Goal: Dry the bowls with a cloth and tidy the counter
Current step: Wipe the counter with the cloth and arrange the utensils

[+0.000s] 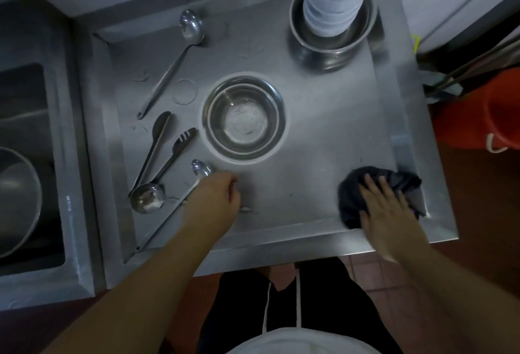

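Your right hand (385, 207) lies flat, fingers straight, on 1 dark crumpled cloth (377, 190), near right of surface (323, 139). L hand (212, 198) curls round a spoon (201, 169). 2 steel bowls: shiny one (244, 118) centre, one (332, 41) far right.

- A shiny metal bowl (244, 118) sits right side up in the middle of the worktop (323, 134).
- A dark cloth (354, 193) lies bunched by the right corner.

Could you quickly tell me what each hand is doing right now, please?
Left hand: fingers curled round the handle of a spoon.
Right hand: open, fingers straight, pressing flat on the dark cloth.
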{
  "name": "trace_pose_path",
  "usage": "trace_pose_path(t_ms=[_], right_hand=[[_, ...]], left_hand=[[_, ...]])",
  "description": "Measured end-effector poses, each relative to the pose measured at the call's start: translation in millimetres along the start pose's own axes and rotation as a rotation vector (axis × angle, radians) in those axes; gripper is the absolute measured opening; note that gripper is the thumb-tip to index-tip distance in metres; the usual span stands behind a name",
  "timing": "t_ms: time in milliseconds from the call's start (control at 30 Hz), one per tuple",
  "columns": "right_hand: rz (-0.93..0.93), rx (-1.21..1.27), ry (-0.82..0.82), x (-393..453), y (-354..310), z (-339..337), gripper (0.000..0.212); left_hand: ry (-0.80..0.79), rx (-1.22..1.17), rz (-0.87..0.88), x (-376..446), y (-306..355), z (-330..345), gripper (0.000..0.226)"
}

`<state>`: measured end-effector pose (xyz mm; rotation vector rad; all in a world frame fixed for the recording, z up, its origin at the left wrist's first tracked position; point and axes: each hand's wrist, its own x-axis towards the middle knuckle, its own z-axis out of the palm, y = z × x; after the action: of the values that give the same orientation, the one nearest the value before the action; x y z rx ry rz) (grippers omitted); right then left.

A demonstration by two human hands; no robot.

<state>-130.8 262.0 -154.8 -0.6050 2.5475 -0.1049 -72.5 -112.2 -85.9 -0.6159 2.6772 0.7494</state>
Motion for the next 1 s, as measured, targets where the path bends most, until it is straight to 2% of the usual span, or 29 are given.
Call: trace_pose_path(t_ms=[100, 200, 267, 400, 500, 667, 833, 933, 1000], right_hand=[[0.014, -0.013, -0.012, 7, 20, -9, 0.068], [0.143, 0.066, 0.047, 13, -11, -8, 0.071], [0.19, 0.1, 0.03, 11, -33, -3, 0.073], [-0.033, 0.03, -0.032, 0, -31, 7, 0.068], [-0.115, -0.032, -0.052, 17, -7, -1, 0.065], [-0.13, -0.097, 0.038, 97, 26, -33, 0.068], [-0.022, -0.022, 0.074, 189, 10, -67, 0.069], [0.028, 0.002, 0.064, 192, -3, -66, 0.069], [-0.028, 0.002, 0.081, 159, -9, -49, 0.066]], left_hand=[[-0.015, 0.025, 0.043, 5, 11, 7, 0.024], [-0.022, 0.079, 0.075, 7, 20, 17, 0.024], [-0.037, 0.114, 0.081, 8, 25, 25, 0.026], [-0.043, 0.193, 0.089, 9, 38, 38, 0.027], [-0.048, 0.21, 0.083, 11, 46, 44, 0.028], [-0.031, 0.176, 0.078, 11, 53, 48, 0.029], [-0.024, 0.157, 0.088, 9, 54, 53, 0.028], [-0.017, 0.163, 0.121, 13, 53, 49, 0.027], [-0.014, 0.165, 0.135, 21, 53, 43, 0.027]])
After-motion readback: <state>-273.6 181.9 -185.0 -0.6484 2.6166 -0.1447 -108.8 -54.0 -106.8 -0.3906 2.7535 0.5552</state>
